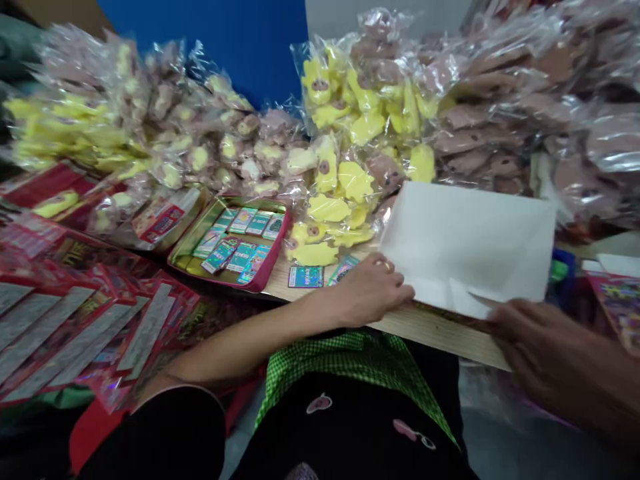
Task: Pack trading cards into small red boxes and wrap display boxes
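A white sheet of card or paper (473,240) is tilted up above the table's front edge, its lower edge creased near the middle. My left hand (370,290) is closed at the sheet's lower left corner, a ring on one finger. At the lower right corner, my right hand (530,330) pinches the edge; it is slightly blurred. Beside my left hand lie a small teal card pack (306,277) and another teal pack (343,269), partly hidden. Farther left, an open pink-rimmed tin (273,272) holds several teal packs.
Clear bags of yellow figures (327,208) and bags of brown figures (480,140) are heaped along the back. Red printed packages (120,327) are piled at the left. A blue container (564,267) stands right of the sheet. The wooden table edge (440,333) runs before me.
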`<action>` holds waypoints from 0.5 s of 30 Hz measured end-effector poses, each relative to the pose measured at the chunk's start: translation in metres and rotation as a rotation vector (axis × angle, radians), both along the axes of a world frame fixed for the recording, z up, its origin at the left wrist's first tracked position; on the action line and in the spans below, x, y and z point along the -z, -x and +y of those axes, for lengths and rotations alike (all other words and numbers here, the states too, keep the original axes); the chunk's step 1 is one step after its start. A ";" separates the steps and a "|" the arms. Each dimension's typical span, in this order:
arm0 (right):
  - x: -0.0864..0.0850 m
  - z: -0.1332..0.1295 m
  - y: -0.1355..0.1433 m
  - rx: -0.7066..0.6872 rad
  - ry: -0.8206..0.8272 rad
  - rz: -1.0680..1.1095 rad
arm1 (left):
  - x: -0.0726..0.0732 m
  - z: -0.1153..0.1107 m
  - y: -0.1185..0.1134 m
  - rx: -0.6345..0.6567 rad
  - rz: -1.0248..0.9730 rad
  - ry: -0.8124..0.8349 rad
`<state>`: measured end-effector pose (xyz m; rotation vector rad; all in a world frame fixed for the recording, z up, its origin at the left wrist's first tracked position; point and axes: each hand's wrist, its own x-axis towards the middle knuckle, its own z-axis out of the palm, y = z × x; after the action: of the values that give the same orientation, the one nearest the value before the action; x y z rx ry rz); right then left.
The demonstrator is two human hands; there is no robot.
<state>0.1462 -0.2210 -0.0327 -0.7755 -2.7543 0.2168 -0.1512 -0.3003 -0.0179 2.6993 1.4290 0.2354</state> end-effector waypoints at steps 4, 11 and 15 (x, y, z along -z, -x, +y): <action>0.042 0.000 0.014 -0.040 -0.174 -0.075 | 0.052 -0.020 -0.002 0.027 -0.047 -0.188; -0.006 -0.041 0.068 -0.199 -0.215 0.122 | 0.072 -0.087 0.072 -0.405 -0.336 -0.365; 0.005 -0.068 0.148 -0.242 0.043 0.029 | 0.089 -0.098 0.103 -0.504 -0.298 -0.181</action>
<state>-0.0019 -0.2891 -0.0379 -0.4433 -2.8199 0.3325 -0.2547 -0.3984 -0.1066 2.2379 2.0329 0.7929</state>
